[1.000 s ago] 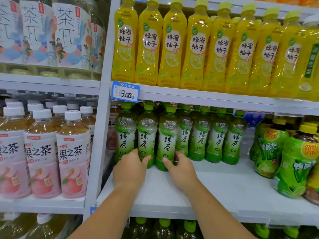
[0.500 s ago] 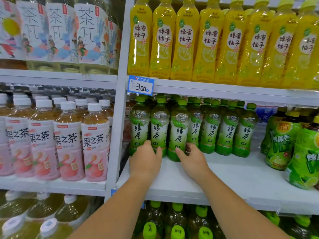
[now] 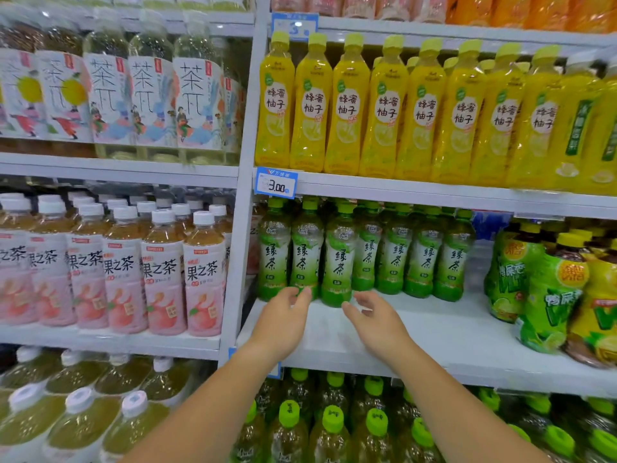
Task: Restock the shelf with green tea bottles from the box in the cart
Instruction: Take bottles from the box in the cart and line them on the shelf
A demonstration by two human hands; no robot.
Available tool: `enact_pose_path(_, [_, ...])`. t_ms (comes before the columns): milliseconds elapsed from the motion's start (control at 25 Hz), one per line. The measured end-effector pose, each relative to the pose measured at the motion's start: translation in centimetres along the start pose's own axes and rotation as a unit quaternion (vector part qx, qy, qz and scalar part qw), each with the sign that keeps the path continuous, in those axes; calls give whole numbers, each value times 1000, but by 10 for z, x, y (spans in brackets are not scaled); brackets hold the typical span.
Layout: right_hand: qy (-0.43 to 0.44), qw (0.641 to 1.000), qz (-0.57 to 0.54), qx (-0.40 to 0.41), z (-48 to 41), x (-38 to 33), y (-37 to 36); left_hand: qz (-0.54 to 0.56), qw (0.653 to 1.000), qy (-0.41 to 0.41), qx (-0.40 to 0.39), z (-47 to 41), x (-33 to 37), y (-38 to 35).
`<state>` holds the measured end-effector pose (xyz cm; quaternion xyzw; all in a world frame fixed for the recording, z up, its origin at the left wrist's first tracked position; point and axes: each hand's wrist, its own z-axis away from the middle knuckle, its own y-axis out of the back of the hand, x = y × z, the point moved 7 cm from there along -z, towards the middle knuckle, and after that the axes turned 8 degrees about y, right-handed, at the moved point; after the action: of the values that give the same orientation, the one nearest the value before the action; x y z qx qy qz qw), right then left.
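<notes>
White shelf point(image 3: 434, 345): green tea bottles point(image 3: 337, 262) stand upright in a row at back-left, just beyond both hands. The left hand point(image 3: 283, 325) is nearer, fingertips at the bases, touch unclear. The right hand point(image 3: 377, 325) is just short. Fingers loosely spread, holding nothing.

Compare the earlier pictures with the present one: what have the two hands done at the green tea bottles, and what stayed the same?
The left hand and right hand, earlier against the bases of the front green tea bottles, have loosened their grip and drawn back slightly over the shelf, fingers relaxed, holding nothing. The bottles stayed upright in their row.
</notes>
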<state>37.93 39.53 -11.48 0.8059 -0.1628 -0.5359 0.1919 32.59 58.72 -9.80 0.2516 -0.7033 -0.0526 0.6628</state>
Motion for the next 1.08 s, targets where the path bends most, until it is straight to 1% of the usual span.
enact_pose_path(80, [5, 1000, -14, -11, 7, -10, 6, 12, 1000, -3, -21, 6, 3, 0])
enact_pose_path(160, [-3, 999, -37, -25, 12, -19, 12, 28, 998, 22, -48, 10, 3, -2])
enact_pose_path(280, [-55, 995, -68, -53, 26, -28, 22, 45, 992, 88, -80, 25, 6, -5])
enact_pose_path(400, [-131, 985, -65, -87, 50, -35, 35, 25, 984, 148, -99, 50, 20, -2])
enact_pose_path(600, [-241, 959, -67, -137, 102, -68, 77, -4, 959, 244, -147, 95, 71, 14])
enact_pose_path(680, [-260, 950, -70, -159, 120, -91, 99, -10, 949, 267, -164, 113, 99, 21])
enact_pose_path(840, [-300, 934, -40, -188, 149, -125, 152, -41, 931, 300, -204, 151, 162, 24])
enact_pose_path(960, [-324, 930, -43, -166, 170, -147, 190, -31, 921, 305, -241, 174, 199, 18])
enact_pose_path(1080, [-359, 924, -51, -120, 205, -164, 231, -41, 912, 283, -293, 198, 220, 4])
